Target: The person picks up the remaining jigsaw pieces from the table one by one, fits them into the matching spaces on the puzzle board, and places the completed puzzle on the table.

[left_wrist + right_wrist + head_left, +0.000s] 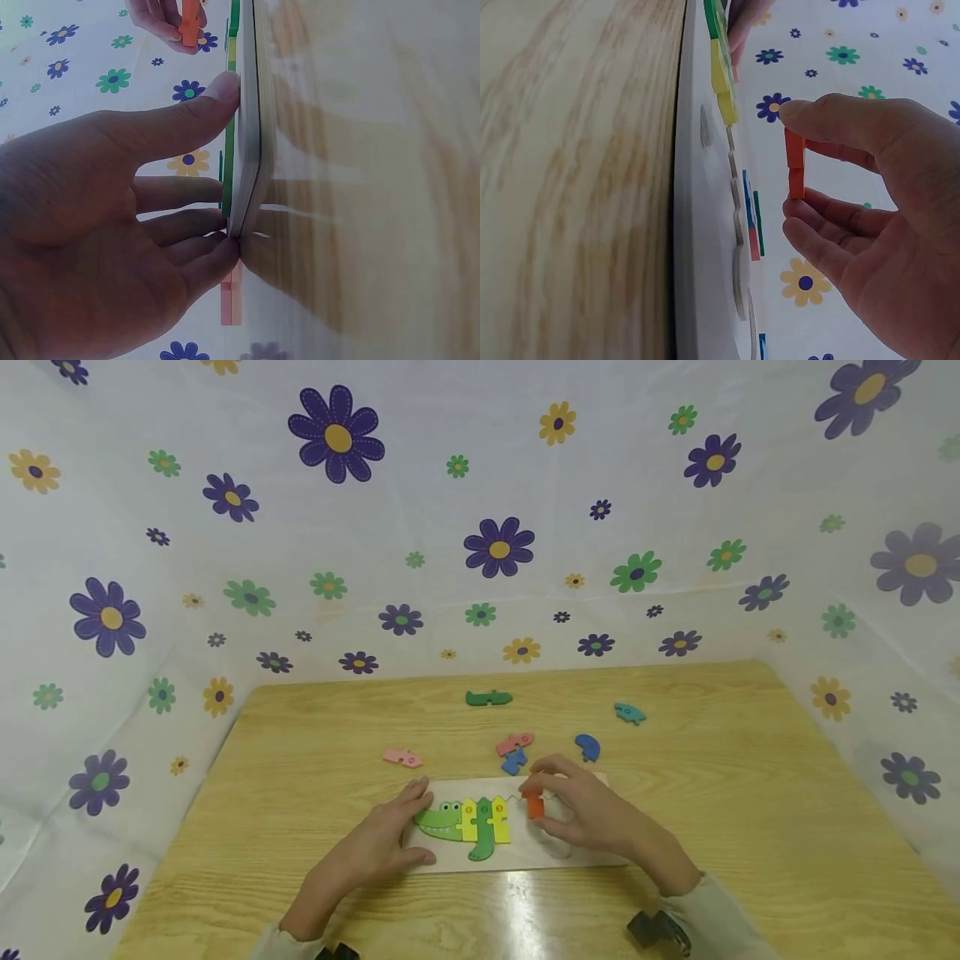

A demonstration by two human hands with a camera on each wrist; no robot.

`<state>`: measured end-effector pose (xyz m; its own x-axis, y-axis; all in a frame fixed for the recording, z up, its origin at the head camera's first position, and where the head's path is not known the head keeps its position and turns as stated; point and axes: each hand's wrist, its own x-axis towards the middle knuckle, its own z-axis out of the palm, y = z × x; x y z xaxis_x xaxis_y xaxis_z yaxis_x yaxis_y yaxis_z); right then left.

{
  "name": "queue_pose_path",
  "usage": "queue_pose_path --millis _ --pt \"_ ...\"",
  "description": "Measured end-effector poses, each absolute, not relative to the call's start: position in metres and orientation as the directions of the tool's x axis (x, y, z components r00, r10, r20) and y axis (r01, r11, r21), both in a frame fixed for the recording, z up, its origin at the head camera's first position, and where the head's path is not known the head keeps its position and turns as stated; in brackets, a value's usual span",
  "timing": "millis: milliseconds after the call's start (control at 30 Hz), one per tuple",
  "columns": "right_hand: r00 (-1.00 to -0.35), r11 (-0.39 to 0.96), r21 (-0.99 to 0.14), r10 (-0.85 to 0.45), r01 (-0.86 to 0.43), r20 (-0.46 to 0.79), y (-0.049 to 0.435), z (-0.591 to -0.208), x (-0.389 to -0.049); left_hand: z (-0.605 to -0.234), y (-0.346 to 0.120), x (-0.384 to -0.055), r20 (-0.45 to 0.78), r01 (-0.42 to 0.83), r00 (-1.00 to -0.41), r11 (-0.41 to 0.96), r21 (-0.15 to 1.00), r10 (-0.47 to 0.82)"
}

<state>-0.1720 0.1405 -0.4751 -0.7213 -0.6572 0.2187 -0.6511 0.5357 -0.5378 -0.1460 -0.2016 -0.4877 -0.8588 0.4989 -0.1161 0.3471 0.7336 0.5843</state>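
Note:
A wooden puzzle board (450, 864) lies on the table with a crocodile partly laid in it: a green head piece (438, 823), yellow pieces at either side of a green leg piece (483, 839). Thumb and fingertips of my left hand (386, 835) rest at the board's left end, the thumb at its edge in the left wrist view. My right hand (581, 806) pinches an orange puzzle piece (796, 165) between thumb and fingers. In the right wrist view that piece is held up off the board, over its bare recess.
Beyond the board lie loose puzzle pieces: a pink one (402, 757), another pink one (514, 743) against a blue one (514, 762), a dark blue one (588, 747), a light blue one (630, 713) and a green one (489, 697). A flowered cloth (420, 568) surrounds the table.

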Motion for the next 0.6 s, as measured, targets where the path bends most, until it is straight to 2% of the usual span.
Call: queue_pose_path --millis 267,600 --pt "-0.711 0.514 -0.554 -0.668 -0.655 0.221 0.1364 -0.4771 -0.1696 -0.4872 -0.2006 -0.147 -0.122 0.346 -0.858 0.736 0.581 0.499" --pt "-0.74 0.555 -0.585 -0.662 -0.592 0.12 0.1321 -0.4795 -0.1649 -0.4889 -0.2003 -0.1451 -0.141 0.319 -0.869 0.755 0.572 0.474"
